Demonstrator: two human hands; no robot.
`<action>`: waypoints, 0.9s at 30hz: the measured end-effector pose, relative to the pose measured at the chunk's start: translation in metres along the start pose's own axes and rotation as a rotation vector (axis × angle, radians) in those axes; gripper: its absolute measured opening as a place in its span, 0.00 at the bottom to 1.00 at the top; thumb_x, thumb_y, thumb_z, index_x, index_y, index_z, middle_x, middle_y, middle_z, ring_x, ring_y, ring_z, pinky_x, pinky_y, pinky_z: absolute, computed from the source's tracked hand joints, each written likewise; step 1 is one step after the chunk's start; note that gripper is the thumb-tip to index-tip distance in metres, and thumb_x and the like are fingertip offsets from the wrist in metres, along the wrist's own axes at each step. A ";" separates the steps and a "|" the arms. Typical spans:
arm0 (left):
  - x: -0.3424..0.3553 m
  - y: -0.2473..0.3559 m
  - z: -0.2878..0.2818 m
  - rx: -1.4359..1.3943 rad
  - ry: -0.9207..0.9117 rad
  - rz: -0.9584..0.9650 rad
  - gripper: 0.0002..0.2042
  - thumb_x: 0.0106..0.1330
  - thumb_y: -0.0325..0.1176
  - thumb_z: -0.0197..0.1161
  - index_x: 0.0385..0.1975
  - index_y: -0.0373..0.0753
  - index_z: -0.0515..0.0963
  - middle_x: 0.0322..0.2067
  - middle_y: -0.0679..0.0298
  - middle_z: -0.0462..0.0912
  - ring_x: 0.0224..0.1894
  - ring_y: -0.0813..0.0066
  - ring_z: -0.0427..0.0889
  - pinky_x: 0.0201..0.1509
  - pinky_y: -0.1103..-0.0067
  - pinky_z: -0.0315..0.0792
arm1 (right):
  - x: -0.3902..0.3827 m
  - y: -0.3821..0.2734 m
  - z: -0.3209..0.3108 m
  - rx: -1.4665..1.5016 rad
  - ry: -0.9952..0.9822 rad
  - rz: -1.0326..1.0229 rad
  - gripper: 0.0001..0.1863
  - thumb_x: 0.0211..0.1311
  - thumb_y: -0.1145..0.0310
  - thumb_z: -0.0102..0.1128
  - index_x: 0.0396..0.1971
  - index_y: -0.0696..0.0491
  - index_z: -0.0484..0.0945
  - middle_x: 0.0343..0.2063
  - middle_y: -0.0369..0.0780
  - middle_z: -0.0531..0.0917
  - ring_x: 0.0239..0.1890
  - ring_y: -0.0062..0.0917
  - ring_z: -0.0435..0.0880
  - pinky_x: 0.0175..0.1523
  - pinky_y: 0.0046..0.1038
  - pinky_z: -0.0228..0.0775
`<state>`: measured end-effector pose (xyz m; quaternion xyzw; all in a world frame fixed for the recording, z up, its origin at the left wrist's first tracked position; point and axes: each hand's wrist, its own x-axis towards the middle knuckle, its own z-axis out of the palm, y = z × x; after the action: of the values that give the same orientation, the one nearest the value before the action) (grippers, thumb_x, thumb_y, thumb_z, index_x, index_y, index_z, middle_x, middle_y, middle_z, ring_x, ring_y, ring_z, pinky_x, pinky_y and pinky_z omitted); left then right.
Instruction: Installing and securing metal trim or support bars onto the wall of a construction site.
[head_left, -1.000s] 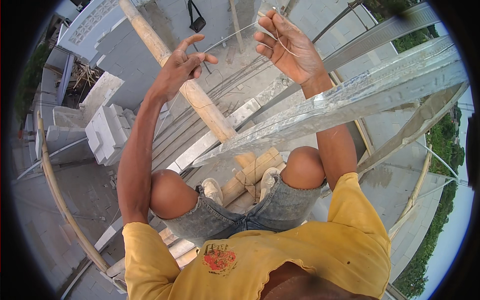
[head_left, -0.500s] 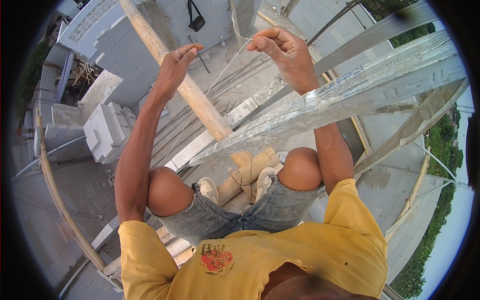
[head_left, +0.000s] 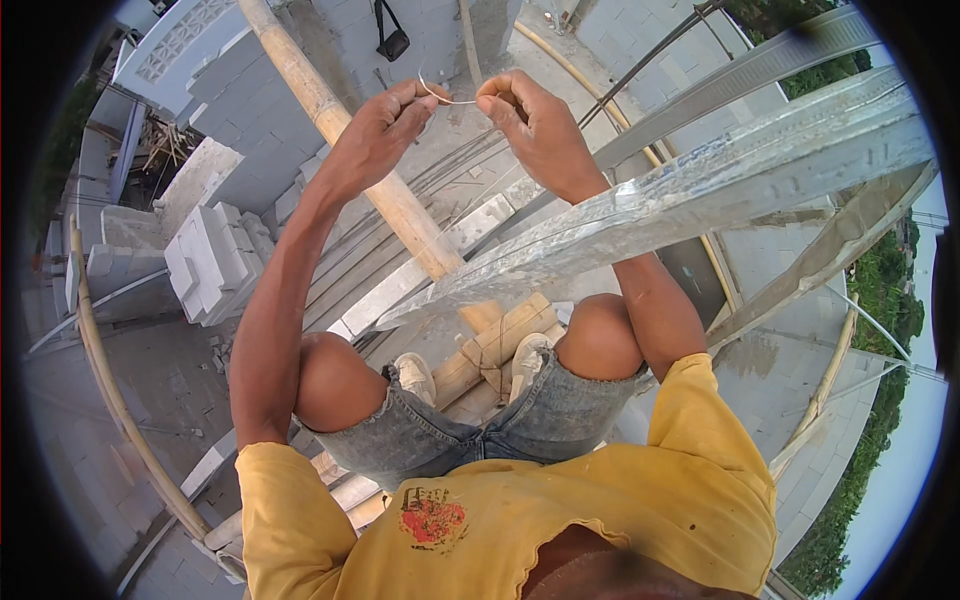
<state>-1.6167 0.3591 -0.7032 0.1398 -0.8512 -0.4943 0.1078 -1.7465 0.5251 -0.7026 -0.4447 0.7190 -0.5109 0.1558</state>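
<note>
Near the top middle of the frame, the left hand (head_left: 375,130) and right hand (head_left: 535,125) each pinch one end of a thin wire (head_left: 447,97), fingers closed tight. The wire looks ready for bending; next, both hands need a firm, steady grip beside the bamboo pole (head_left: 340,130).

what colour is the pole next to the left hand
Tan, bamboo-like pole beside the left hand; head view.

Wire (head_left: 447,97) spans between left hand (head_left: 378,128) and right hand (head_left: 538,125).
</note>
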 end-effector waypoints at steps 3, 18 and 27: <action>-0.004 0.002 -0.002 -0.025 -0.043 -0.021 0.19 0.71 0.47 0.47 0.49 0.40 0.75 0.24 0.70 0.66 0.29 0.79 0.64 0.38 0.77 0.63 | -0.003 -0.005 -0.011 -0.427 0.015 -0.247 0.11 0.64 0.59 0.56 0.37 0.51 0.76 0.26 0.36 0.81 0.26 0.26 0.80 0.30 0.30 0.70; -0.004 0.002 0.009 0.172 -0.167 0.112 0.27 0.68 0.53 0.52 0.54 0.35 0.73 0.48 0.51 0.78 0.51 0.55 0.77 0.55 0.66 0.70 | -0.007 -0.004 -0.023 -0.724 -0.038 -0.353 0.12 0.62 0.56 0.56 0.35 0.48 0.79 0.31 0.34 0.82 0.30 0.32 0.81 0.34 0.32 0.72; -0.001 0.016 0.013 0.215 -0.210 0.042 0.17 0.68 0.41 0.56 0.48 0.36 0.78 0.43 0.57 0.81 0.42 0.67 0.78 0.50 0.74 0.71 | -0.007 -0.001 -0.023 -0.662 -0.021 -0.305 0.11 0.62 0.56 0.57 0.36 0.48 0.79 0.29 0.35 0.83 0.28 0.32 0.81 0.33 0.32 0.72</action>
<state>-1.6216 0.3775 -0.6958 0.0805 -0.9085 -0.4098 0.0128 -1.7577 0.5449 -0.6931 -0.5785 0.7691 -0.2631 -0.0672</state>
